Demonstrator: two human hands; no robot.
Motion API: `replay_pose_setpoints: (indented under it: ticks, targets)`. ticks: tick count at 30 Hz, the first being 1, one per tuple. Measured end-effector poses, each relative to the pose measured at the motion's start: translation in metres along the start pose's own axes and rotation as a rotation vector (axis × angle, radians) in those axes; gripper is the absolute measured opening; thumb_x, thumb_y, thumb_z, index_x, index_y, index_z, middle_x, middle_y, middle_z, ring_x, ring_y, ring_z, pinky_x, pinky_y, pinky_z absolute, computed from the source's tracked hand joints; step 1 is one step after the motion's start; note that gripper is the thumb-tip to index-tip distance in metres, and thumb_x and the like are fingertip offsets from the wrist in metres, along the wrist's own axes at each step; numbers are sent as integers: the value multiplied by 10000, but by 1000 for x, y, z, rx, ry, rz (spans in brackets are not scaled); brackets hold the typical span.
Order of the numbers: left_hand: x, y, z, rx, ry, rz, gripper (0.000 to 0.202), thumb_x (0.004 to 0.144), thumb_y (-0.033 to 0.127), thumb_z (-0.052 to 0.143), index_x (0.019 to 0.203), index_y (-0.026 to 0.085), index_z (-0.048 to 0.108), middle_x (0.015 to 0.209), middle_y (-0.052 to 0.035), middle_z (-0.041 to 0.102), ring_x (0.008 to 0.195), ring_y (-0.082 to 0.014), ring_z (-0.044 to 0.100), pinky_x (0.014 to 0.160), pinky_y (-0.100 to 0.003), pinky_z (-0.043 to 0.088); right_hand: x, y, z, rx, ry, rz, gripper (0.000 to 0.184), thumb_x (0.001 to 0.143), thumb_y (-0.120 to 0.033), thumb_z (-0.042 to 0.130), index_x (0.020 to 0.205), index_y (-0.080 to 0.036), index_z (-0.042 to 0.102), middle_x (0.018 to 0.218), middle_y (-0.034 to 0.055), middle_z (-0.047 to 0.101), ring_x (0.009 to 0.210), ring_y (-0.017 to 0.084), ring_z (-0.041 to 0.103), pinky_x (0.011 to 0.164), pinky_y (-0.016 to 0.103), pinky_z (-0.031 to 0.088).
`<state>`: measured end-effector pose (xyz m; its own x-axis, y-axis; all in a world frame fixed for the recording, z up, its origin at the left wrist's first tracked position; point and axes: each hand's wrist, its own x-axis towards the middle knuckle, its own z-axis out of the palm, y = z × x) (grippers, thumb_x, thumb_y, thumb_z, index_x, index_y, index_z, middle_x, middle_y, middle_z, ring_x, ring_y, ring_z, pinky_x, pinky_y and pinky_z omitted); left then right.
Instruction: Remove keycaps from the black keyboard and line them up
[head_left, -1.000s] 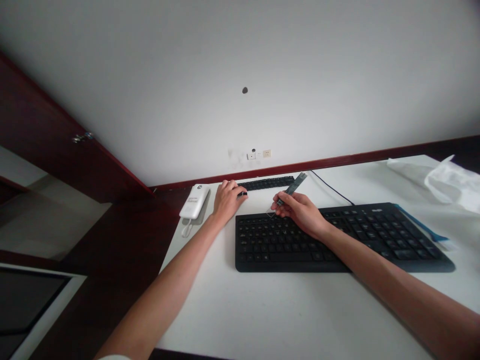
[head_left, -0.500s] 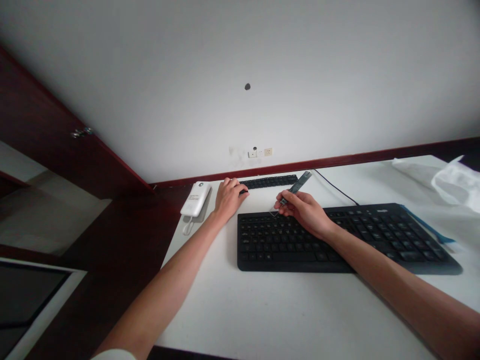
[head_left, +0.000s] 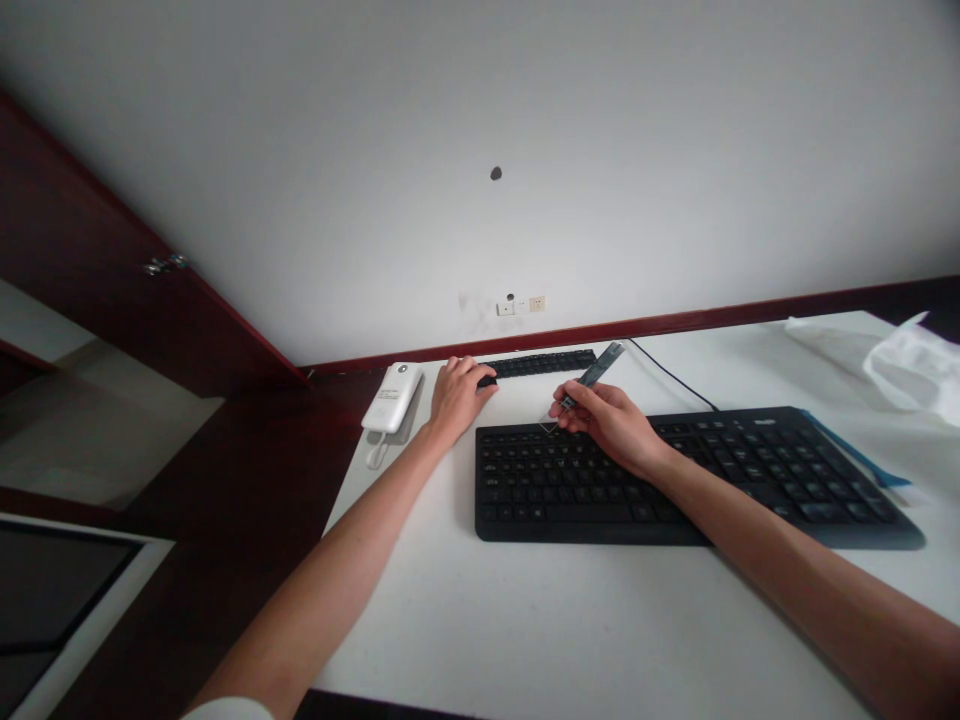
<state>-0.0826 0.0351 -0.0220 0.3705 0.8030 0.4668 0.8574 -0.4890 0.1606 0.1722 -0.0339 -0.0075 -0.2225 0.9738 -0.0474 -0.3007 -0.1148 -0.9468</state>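
Grey, flat-handled, wire-tipped tool (head_left: 604, 363) is pinched by the right hand (head_left: 613, 420), practically unmoved, suggesting a pause; what the left hand (head_left: 454, 396) grips cannot be told.

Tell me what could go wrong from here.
The white device lies at the left edge of the table, so a bump from the left hand could knock it off. The slim dark tool in the right hand might slip and scratch the nearby keyboard. The right forearm crosses over that keyboard and could nudge it.
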Motion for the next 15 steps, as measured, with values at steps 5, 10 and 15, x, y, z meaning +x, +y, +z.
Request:
replay_pose_setpoints:
  ticks: [5,10,15]
  targets:
    - [0,-2,2,-5,3,-17,235,898,375,748,1113,282,725,1017,-49,637,1011,-260,530,938,-411,434,1,1,-1,-12,-8,0,398,879,-561,731,896,-164,699,807,65,739,686,153,640,625,272,472]
    - [0,-2,3,-4,8,-20,239,900,361,746,1126,286,718,1020,-47,628,1020,-260,532,937,-405,440,1,2,-2,-16,-12,-2,395,885,-560,726,903,-166,698,808,61,740,677,144,637,620,266,469]
    - [0,-3,2,-9,6,-19,245,895,346,752,1129,285,718,1027,-47,620,1025,-255,534,937,-396,441,1,2,-2,-18,-7,-5,408,873,-569,733,893,-163,698,799,62,739,666,141,633,606,262,463]
